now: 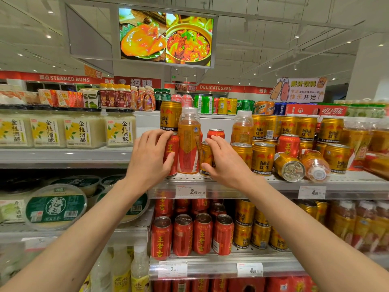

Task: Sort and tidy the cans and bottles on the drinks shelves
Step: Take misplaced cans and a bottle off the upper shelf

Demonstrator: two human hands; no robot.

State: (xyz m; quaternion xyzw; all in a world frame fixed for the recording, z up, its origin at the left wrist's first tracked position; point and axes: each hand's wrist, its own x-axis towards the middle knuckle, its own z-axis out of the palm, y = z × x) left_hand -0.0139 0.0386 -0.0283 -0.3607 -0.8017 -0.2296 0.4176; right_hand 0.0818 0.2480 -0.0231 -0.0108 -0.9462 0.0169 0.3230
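Jars, far L at 9 o'clock: row of pale jars (pixel 84 131) w/ yellow-flower labels, upright on the L shelf.
Tubs, 8 o'clock: round green-lidded tubs (pixel 55 206) one shelf lower.
L hand (pixel 150 155): at centre, fingers curled round a red can (pixel 173 153), thumb on its front, fingertips over the top rim. Grip closed on it; can upright on the drinks shelf (pixel 273 179).
Gold can behind, 12 o'clock of the red can: single gold Red Bull can (pixel 170 115), upright; what it stands on is hidden.
Orange bottle (pixel 188 142): upright, between the two hands, just beside the red can, clear cap.
R hand (pixel 226 163): fingers half-bent, wrapped on a gold can (pixel 206 157) just R of the bottle; thumb low on its front. Holding it; can upright.
Red can at back (pixel 215 133): upright, 12 o'clock of R hand.
2nd orange bottle (pixel 242 128): upright, 1 o'clock of R hand.
Gold cans, 3 o'clock: cluster (pixel 263 158) upright, stacked two high behind; one more red can (pixel 288 145) among them.
Tipped items: gold can (pixel 289 167) on its side, top facing cam; orange bottle (pixel 315 166) on its side beside it, touching, cap toward cam.
Lower shelf, 6 o'clock: red cans (pixel 202 233) L, gold cans (pixel 260 234) R, upright.
Price tags: (pixel 190 191) on the shelf edge below the hands.
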